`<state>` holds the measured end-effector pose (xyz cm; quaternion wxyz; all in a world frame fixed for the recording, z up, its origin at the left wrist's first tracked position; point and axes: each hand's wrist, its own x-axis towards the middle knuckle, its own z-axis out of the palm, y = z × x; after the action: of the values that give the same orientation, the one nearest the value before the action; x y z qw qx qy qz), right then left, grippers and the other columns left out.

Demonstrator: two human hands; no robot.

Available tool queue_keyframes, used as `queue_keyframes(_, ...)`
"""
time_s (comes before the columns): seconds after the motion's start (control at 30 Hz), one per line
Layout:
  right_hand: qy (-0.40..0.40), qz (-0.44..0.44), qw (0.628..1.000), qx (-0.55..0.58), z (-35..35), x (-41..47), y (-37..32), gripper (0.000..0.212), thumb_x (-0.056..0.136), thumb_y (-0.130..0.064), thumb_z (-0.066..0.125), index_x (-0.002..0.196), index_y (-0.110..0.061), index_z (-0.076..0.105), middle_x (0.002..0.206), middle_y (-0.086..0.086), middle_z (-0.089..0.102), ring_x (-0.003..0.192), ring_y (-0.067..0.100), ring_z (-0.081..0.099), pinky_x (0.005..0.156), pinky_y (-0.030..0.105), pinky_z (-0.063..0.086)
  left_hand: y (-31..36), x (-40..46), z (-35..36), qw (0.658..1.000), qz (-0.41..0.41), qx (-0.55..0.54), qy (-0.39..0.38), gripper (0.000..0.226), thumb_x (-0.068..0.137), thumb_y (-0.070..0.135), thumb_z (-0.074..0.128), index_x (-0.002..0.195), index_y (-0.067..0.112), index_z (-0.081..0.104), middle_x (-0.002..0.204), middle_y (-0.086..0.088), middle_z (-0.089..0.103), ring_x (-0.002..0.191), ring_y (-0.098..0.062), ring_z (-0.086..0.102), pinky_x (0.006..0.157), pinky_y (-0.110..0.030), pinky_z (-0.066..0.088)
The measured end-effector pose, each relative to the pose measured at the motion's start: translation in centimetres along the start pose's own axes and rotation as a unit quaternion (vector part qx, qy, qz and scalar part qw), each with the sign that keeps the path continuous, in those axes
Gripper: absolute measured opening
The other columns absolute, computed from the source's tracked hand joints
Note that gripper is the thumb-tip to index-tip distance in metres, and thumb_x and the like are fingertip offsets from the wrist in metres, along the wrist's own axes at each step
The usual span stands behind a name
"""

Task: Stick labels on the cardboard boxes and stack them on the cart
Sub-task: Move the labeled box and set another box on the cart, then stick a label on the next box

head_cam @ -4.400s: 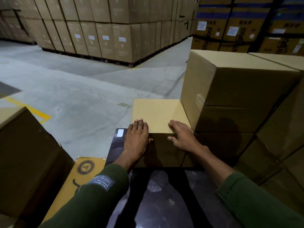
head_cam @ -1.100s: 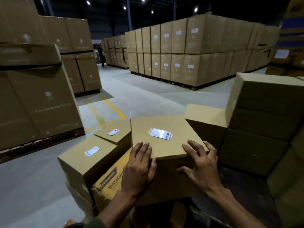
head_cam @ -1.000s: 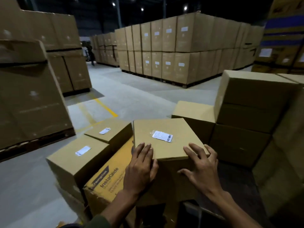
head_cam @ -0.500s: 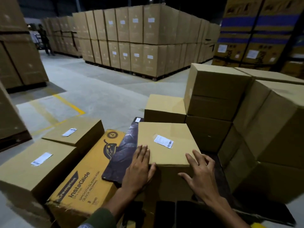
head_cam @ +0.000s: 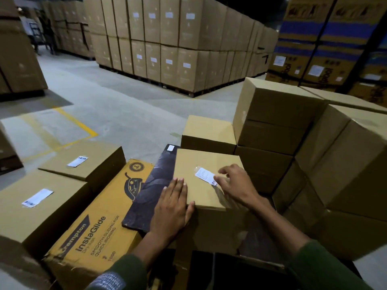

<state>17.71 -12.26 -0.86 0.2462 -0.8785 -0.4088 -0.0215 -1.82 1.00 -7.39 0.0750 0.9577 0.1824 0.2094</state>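
Observation:
A small cardboard box (head_cam: 201, 164) stands in front of me on a dark sheet (head_cam: 150, 189), with a white barcode label (head_cam: 204, 174) on its top. My left hand (head_cam: 171, 208) rests flat over the box's near left edge, fingers straight. My right hand (head_cam: 236, 185) lies on the box top with its fingertips at the label's right end. Another small box (head_cam: 207, 130) stands just behind it. Taller brown boxes (head_cam: 272, 114) are stacked to the right.
Two labelled boxes (head_cam: 41, 208) (head_cam: 88, 162) and a yellow InstaGlide carton (head_cam: 94, 227) sit at the left. Large pallets of stacked cartons (head_cam: 178, 42) fill the background across a concrete floor (head_cam: 117, 105) with yellow lines. A person stands far back left.
The labelled box has been carried right and set down in front of the other small box. My right hand has moved from the box's near edge up onto the label.

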Motion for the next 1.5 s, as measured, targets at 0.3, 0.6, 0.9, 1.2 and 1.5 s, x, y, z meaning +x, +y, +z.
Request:
queue_keyframes(0.3, -0.126, -0.009, 0.988, -0.087, 0.6, 4.9, -1.7, 0.048, 0.077, -0.062, 0.061, 0.095, -0.019, 0.072, 0.097, 0.007, 0.063, 0.090, 0.024, 0.055, 0.067, 0.031, 0.036, 0.2, -0.1, 0.5, 1.000, -0.014, -0.008, 0.013, 0.065, 0.103, 0.049, 0.022, 0.141, 0.004, 0.049, 0.149, -0.016, 0.046, 0.142, -0.030, 0.037, 0.107, -0.050, 0.043)
queue_keyframes(0.6, -0.238, 0.039, 0.968, -0.064, -1.1, 6.6, -3.8, 0.040, 0.076, -0.049, 0.080, 0.082, -0.010, 0.076, 0.080, 0.009, 0.074, 0.065, 0.028, 0.070, 0.046, 0.027, 0.047, 0.3, 0.0, 0.6, 1.000, -0.020, -0.013, 0.013, 0.065, 0.103, 0.049, 0.022, 0.140, 0.004, 0.049, 0.148, -0.016, 0.047, 0.142, -0.031, 0.037, 0.107, -0.051, 0.043)
queue_keyframes(0.9, -0.277, 0.081, 0.956, -0.049, -1.7, 7.7, -4.8, 0.043, 0.072, -0.043, 0.085, 0.091, -0.007, 0.069, 0.087, 0.011, 0.071, 0.073, 0.023, 0.069, 0.055, 0.030, 0.051, 0.3, -0.1, 0.7, 1.000, -0.021, 0.000, 0.016, 0.063, 0.101, 0.050, 0.027, 0.141, 0.006, 0.049, 0.149, -0.015, 0.046, 0.142, -0.030, 0.037, 0.106, -0.052, 0.044)
queue_keyframes(1.2, -0.111, 0.065, 0.967, 0.221, -3.1, 4.5, -3.7, 0.016, 0.085, -0.022, 0.076, 0.095, -0.011, 0.070, 0.091, 0.009, 0.074, 0.079, 0.016, 0.070, 0.076, 0.035, 0.056, 0.4, -0.2, 1.0, 0.999, -0.014, 0.012, 0.041, 0.062, 0.102, 0.048, 0.028, 0.142, 0.005, 0.047, 0.149, -0.016, 0.046, 0.144, -0.032, 0.034, 0.109, -0.052, 0.040)
queue_keyframes(1.5, -0.098, 0.061, 0.943, 0.311, 1.5, 3.5, -2.0, 0.022, 0.101, -0.041, 0.049, 0.111, -0.023, 0.055, 0.109, 0.004, 0.071, 0.093, 0.013, 0.071, 0.083, 0.039, 0.060, 0.4, -0.2, 1.3, 0.998, -0.011, 0.032, 0.048, 0.064, 0.104, 0.048, 0.020, 0.141, 0.004, 0.049, 0.147, -0.017, 0.047, 0.142, -0.032, 0.037, 0.111, -0.051, 0.038)
